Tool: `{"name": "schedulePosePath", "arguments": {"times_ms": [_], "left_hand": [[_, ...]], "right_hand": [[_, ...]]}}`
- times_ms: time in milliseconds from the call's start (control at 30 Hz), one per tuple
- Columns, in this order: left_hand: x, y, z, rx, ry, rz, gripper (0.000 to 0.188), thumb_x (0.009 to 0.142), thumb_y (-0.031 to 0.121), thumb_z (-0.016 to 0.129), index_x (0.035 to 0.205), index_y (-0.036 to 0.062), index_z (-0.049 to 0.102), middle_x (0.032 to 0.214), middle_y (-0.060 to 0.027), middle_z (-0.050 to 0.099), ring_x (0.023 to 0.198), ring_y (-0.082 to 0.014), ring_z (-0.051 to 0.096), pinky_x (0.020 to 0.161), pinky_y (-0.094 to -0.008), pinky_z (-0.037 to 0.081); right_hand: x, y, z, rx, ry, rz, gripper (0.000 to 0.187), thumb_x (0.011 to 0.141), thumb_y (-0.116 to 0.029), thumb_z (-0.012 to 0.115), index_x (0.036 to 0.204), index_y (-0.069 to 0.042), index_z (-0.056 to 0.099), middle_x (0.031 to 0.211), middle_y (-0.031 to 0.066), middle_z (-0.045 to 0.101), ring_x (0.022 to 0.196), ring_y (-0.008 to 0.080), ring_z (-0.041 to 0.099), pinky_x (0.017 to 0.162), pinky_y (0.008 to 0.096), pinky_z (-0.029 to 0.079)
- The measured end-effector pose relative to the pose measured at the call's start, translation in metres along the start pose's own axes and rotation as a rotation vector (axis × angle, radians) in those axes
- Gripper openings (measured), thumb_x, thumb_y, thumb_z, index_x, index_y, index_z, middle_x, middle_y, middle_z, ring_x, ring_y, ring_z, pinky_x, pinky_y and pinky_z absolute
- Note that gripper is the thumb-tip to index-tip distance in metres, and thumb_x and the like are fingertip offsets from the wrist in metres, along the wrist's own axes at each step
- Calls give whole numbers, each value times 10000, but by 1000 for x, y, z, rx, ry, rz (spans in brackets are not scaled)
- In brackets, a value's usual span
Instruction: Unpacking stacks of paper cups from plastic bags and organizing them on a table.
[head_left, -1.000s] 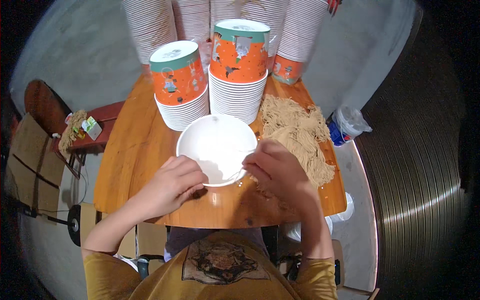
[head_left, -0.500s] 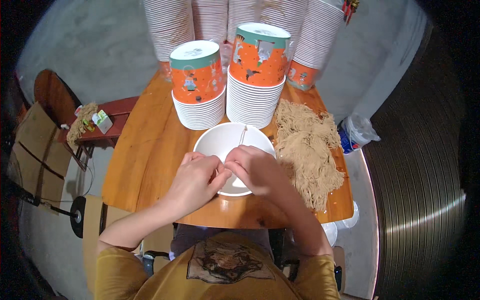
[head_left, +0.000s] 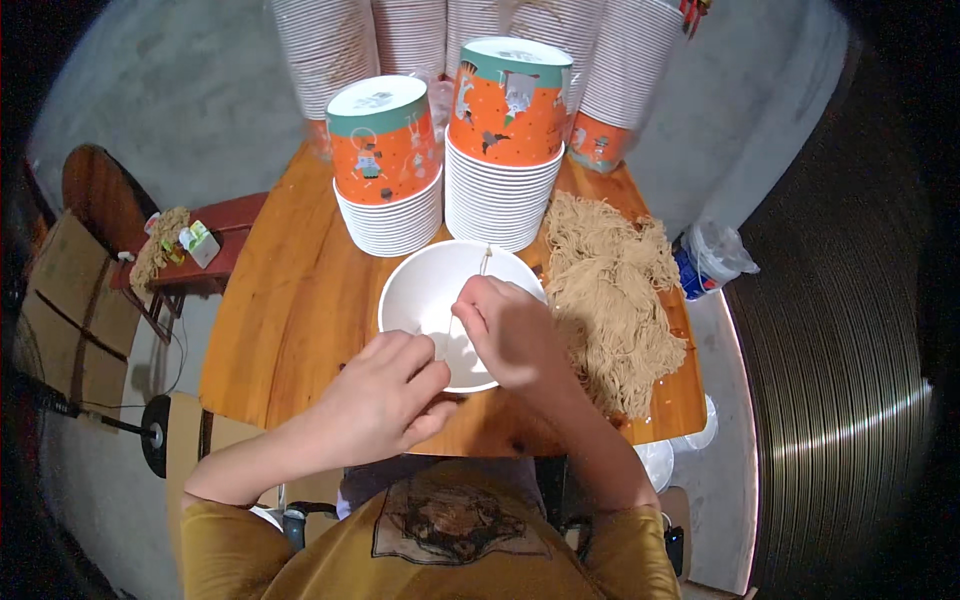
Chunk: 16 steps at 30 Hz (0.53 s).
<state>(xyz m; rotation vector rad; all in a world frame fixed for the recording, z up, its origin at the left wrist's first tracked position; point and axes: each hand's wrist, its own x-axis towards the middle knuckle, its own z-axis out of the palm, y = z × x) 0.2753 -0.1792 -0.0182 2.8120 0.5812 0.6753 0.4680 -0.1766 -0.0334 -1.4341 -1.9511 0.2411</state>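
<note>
A white paper bucket (head_left: 405, 290) sits open end up at the front of the wooden table, between my hands. A thin beige string (head_left: 487, 258) hangs from its far rim down to my right hand (head_left: 507, 330). That hand is over the bucket's right side, fingers pinched on the string. My left hand (head_left: 385, 400) is at the near left of the bucket, fingers curled in. A thin strand runs from the right fingers toward the left ones; the left fingertips are partly hidden. Right of the bucket lies a heap of beige strings (head_left: 620, 300).
Two stacks of upturned paper buckets, a shorter stack (head_left: 385, 165) and a taller stack (head_left: 505, 150), stand just behind the bucket. Taller wrapped stacks (head_left: 620, 70) stand at the back. A red bench (head_left: 225, 225) is at left, a plastic pail (head_left: 705, 265) on the floor at right.
My hands were together over the bucket and have parted. The left moved down and left to the near rim; the right stayed over the bucket and rose slightly.
</note>
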Motion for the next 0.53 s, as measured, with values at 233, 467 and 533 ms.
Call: {"name": "schedulePosePath", "arguments": {"times_ms": [233,467,533], "left_hand": [[-19,-38,-12,-115,92,-55,156,826,104,617,953,29,567,875,-122,457,871,-309,484,812,-387,409],[-43,-104,-92,-456,136,-425,258,851,122,489,1049,31,626,906,-83,596,928,-181,536,882,-318,405],[-52,-127,-99,-733,58,-731,260,861,139,496,1065,51,631,1016,-68,605,1002,-159,527,976,-306,339]], "right_hand": [[14,-1,-3,27,357,-138,49,788,-86,648,784,-44,622,704,61,526,663,205,525,603,322,435],[29,-30,2,300,-62,-47,285,759,-173,745,996,-50,645,719,5,540,662,100,492,579,257,408],[31,-40,7,225,-179,91,331,760,-178,744,1041,-48,628,723,2,542,677,94,508,588,256,417]]}}
